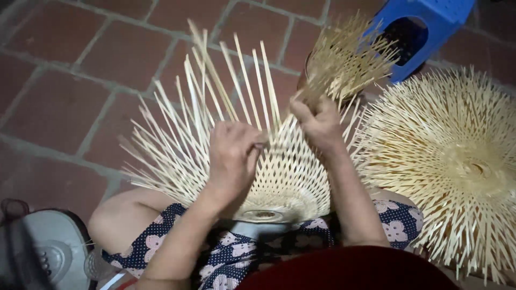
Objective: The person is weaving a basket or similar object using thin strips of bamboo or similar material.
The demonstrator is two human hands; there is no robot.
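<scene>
Two woven bamboo pieces in view, plus one loose bundle of strips. We start at the far left: one grey electric fan [45,249] on the brick floor [64,80], at the frame's lower corner beside our knee.

Next, the half-woven bamboo cone [285,182], resting on our lap, apex toward us, unwoven strips [215,80] fanning up and outward over the floor. Our left hand [232,161] lies on the woven face, fingers curled closed and pressing down on the weave; whether it pinches a single strip we cannot tell. Our right hand [320,124] is closed at the weave's upper edge, thumb and fingers nipping a strip where the open ends begin.

Risks as we judge them: the free strips are thin and stand splayed, so bending one too sharply at the weave edge could snap or split it. If the left hand eases its pressure, the last rows could loosen and gaps open. The cone sits unsupported on the lap and could roll off sideways. Sharp strip ends point toward the hands and may prick.

Behind the right hand, one bundle of strips [349,59], tips spread. One blue plastic stool [424,27] beyond it. Far right, one finished woven cone [457,161] lying on the floor, fringe radiating all round.

Counts: two hands, two cones, one bundle, one stool, one fan.
</scene>
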